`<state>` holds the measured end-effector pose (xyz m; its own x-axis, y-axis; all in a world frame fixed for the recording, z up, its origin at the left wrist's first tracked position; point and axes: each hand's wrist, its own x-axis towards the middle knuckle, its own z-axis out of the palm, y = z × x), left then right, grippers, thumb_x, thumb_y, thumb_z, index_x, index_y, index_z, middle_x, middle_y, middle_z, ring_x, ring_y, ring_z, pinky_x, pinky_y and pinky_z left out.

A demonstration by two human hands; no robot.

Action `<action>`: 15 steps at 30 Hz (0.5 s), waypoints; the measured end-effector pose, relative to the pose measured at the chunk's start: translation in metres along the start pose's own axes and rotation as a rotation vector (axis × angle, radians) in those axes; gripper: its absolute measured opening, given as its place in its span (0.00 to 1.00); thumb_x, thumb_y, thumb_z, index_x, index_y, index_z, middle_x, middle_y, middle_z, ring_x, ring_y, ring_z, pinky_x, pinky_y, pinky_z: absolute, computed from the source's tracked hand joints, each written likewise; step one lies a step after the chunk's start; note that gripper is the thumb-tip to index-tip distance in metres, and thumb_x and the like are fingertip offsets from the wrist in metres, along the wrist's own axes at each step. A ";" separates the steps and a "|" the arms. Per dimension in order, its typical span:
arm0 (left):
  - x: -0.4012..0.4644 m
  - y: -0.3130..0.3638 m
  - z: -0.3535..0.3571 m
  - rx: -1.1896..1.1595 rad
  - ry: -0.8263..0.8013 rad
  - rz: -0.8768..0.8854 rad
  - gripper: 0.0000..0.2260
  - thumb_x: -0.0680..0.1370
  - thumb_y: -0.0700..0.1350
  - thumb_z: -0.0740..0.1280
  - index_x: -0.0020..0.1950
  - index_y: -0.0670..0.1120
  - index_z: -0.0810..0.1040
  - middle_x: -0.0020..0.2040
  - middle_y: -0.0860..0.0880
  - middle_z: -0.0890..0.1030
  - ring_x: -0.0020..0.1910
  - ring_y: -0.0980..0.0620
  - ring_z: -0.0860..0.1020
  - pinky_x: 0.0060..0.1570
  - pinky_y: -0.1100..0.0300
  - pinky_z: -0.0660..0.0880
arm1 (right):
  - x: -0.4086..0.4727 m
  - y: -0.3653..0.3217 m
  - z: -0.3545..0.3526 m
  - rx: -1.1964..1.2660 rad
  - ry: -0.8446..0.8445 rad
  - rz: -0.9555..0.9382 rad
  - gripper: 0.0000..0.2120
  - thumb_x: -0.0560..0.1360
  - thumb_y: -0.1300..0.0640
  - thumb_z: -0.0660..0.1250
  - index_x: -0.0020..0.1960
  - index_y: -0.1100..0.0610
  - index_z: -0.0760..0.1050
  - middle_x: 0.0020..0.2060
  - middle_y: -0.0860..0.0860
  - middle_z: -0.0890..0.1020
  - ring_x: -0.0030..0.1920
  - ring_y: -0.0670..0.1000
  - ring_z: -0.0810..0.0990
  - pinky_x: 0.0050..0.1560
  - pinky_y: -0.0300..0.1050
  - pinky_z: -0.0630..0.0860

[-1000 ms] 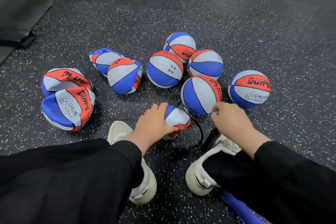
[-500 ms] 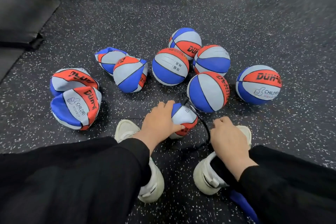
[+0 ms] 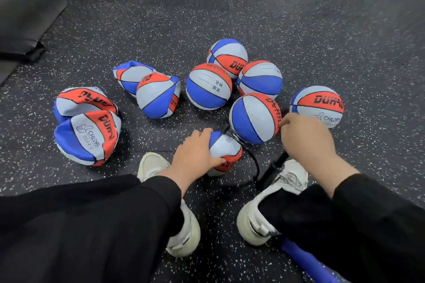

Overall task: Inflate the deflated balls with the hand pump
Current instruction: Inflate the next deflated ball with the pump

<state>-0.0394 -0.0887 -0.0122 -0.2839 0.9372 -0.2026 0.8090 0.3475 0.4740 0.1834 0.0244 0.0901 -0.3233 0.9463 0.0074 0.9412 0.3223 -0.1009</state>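
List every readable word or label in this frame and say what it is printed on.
"DUHA", cut off by the curve: far-right ball.
"CHILDREN", partly hidden: same ball, beside a thumbs-up logo.
"CHILDRE", cut off: front-left flat ball.
Brand lettering, only partly legible: rear ball.
Chinese print on the middle ball: too small to read.

I count ten red, blue and grey rubber balls on the speckled floor: five round inflated balls [image 3: 255,118], four collapsed flat balls [image 3: 87,137], and one half-limp ball [image 3: 224,147] joined to the hose. One black hand pump [image 3: 273,169]. Two white shoes [image 3: 259,216]. Two bare hands [image 3: 195,156].
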 end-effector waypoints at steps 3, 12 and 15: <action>0.000 0.003 0.000 0.031 -0.001 0.008 0.39 0.70 0.66 0.74 0.73 0.54 0.63 0.60 0.48 0.71 0.59 0.42 0.75 0.56 0.45 0.75 | -0.030 -0.007 0.048 -0.066 -0.032 -0.027 0.13 0.78 0.58 0.53 0.49 0.56 0.76 0.43 0.54 0.79 0.45 0.61 0.81 0.38 0.47 0.71; 0.002 -0.002 -0.002 0.026 -0.035 -0.010 0.42 0.70 0.66 0.75 0.77 0.53 0.60 0.64 0.47 0.71 0.63 0.42 0.74 0.59 0.43 0.75 | -0.043 -0.003 0.062 -0.157 -0.253 -0.117 0.11 0.80 0.58 0.56 0.59 0.55 0.74 0.53 0.53 0.81 0.52 0.57 0.81 0.42 0.46 0.69; 0.001 -0.005 -0.001 0.015 -0.023 -0.008 0.42 0.70 0.66 0.75 0.77 0.53 0.60 0.64 0.47 0.71 0.62 0.41 0.75 0.58 0.43 0.76 | -0.022 -0.010 0.020 -0.063 -0.141 -0.131 0.14 0.80 0.56 0.59 0.63 0.52 0.76 0.51 0.57 0.83 0.51 0.62 0.81 0.46 0.50 0.74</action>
<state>-0.0438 -0.0896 -0.0139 -0.2784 0.9335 -0.2260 0.8144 0.3542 0.4597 0.1790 -0.0007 0.0708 -0.4501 0.8844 -0.1237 0.8928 0.4480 -0.0460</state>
